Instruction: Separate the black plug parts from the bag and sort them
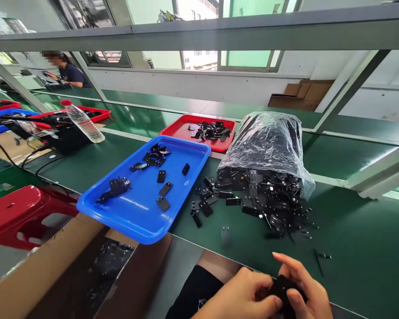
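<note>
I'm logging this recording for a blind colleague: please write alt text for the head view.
A left hand and right hand hold a small black part between them at the near edge of a green table. Beyond them, black pieces spill from a clear plastic bag; to the left, a blue tray and a red tray hold more.

Glinting black parts [254,192], crinkled clear plastic bag [269,139]

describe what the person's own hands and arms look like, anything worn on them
Both the left hand and the right hand are bare human hands: no glove, ring, watch or sleeve shows on the parts in view. The forearms run mostly out of frame. Black cloth with a small pale mark, apparently clothing, shows beside the left hand.
</note>
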`<move>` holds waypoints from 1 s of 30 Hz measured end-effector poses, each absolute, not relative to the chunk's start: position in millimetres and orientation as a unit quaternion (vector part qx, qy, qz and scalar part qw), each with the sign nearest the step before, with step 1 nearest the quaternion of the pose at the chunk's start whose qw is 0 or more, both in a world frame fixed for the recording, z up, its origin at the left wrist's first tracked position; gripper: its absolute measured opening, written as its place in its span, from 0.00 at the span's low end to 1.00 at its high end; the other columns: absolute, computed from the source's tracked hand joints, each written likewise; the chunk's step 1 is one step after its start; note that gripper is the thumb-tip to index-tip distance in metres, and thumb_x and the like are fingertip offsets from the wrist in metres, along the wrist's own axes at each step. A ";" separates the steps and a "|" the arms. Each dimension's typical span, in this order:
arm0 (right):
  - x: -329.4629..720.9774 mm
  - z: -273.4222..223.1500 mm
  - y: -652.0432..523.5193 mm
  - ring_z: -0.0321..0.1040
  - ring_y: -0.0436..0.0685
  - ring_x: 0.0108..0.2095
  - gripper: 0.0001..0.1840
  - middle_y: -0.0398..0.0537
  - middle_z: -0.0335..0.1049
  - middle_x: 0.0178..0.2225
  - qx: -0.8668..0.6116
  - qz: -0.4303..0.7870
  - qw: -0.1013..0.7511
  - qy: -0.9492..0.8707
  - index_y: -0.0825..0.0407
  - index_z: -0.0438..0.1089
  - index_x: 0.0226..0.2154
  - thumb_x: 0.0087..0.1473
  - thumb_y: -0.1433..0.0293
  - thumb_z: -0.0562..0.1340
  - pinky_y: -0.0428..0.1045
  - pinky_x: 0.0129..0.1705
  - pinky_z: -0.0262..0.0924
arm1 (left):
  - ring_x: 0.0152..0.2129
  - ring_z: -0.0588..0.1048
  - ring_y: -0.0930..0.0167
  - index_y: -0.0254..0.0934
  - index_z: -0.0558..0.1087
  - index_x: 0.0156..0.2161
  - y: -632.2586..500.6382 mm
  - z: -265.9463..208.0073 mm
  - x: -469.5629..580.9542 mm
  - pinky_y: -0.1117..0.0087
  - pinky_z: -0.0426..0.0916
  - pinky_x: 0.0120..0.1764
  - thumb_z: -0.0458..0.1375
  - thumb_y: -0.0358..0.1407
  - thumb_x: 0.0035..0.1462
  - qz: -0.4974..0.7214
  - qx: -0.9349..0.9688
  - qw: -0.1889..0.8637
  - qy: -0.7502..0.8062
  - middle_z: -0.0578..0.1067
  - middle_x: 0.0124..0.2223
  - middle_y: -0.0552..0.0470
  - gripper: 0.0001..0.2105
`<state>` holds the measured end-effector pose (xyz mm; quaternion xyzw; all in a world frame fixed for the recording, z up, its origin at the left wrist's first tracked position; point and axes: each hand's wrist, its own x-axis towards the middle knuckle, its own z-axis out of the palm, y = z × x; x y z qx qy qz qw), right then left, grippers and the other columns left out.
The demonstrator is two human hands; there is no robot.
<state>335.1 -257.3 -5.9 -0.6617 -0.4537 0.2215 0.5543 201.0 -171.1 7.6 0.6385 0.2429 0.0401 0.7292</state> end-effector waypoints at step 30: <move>316.2 34.9 -243.3 0.54 0.48 0.20 0.20 0.39 0.58 0.18 -0.601 0.265 0.655 -0.374 0.52 0.60 0.20 0.62 0.63 0.54 0.46 0.24 0.51 | 0.18 0.68 0.75 0.31 0.74 0.25 -144.6 50.5 195.3 0.75 0.64 0.24 0.45 0.39 0.61 0.141 0.551 0.799 0.197 0.74 0.24 0.49 0.21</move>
